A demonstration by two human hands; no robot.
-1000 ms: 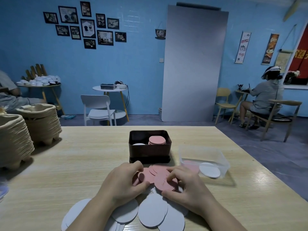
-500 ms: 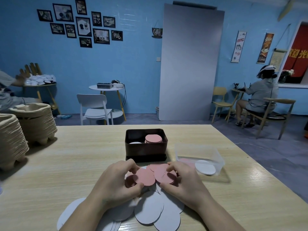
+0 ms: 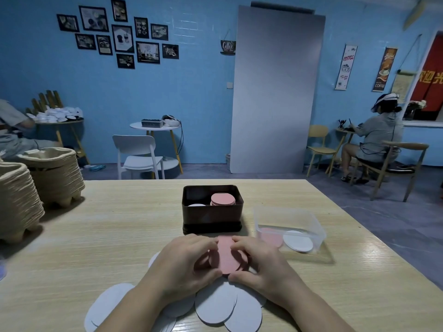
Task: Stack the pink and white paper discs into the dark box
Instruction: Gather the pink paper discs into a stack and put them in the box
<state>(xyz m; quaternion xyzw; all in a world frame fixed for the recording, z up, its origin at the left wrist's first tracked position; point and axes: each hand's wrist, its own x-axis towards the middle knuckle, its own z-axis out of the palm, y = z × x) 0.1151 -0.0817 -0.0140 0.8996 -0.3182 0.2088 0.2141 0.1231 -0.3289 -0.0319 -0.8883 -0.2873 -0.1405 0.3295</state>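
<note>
My left hand (image 3: 184, 264) and my right hand (image 3: 261, 262) curl round a gathered bunch of pink discs (image 3: 225, 257), held between them just above the table. Behind the hands stands the dark box (image 3: 212, 220). It holds a stack of pink discs (image 3: 223, 199) on its right side and a white disc (image 3: 196, 205) on its left. Several loose white discs (image 3: 215, 305) lie spread on the table under and in front of my wrists.
A clear plastic tub (image 3: 291, 225) to the right of the box holds a pink disc and a white disc. Two stacks of brown pulp trays (image 3: 55, 176) stand at the table's left. The wooden table (image 3: 107, 236) ends beyond the box.
The pink discs, fanned out on the table before, are now pressed together into one bunch between both hands. The hands have closed in toward each other.
</note>
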